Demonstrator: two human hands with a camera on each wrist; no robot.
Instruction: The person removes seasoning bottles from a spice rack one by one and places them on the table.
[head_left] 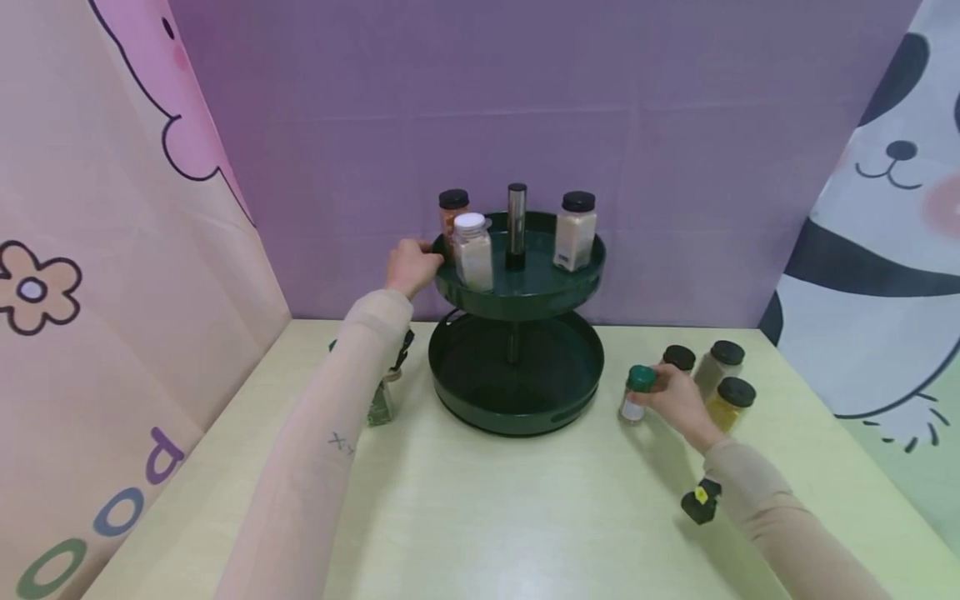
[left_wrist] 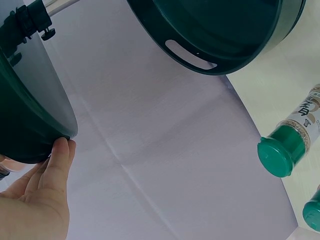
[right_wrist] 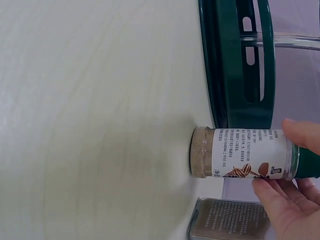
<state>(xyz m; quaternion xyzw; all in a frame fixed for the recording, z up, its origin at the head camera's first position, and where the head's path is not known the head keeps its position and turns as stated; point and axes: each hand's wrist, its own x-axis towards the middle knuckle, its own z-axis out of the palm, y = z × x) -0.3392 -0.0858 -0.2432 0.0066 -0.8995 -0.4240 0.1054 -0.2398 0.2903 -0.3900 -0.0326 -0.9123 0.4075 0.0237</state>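
Note:
A dark green two-tier round rack stands at the back of the table. My left hand holds the left rim of its upper tray, beside a jar of orange seasoning. Also on that tray are a white-capped jar and a black-capped jar of pale powder. To the right of the rack, my right hand grips a green-capped spice jar near its cap. The jar is upright, its base at or just above the table; contact is unclear.
Behind my right hand stand a yellow jar, a grey-brown jar and another black-capped jar. Left of the rack, a jar with green contents is partly hidden by my forearm; green-capped jars stand there too.

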